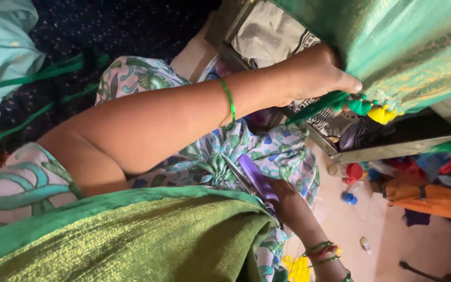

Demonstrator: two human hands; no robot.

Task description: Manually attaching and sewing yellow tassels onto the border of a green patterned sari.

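Pinching seems the way to go with these tassels [364,106] — soft little thread bundles, green and yellow, hanging off the hem of the green sari [408,42]. I'd guess they weigh next to nothing and squash easily, so the best hold is right at the knot where they meet the cloth. One hand [319,73] is up there with the arm stretched across the lap, fingers closed on the green strands [314,107] beside the tassels. The other hand [288,206] sits low by the knee, wrist bent, its grip wrapped around purple-handled scissors [254,180] — blades pointing up toward the forearm. The silk looks slippery and drapey, while the scissors are stiff and sharp, best held by the loops.
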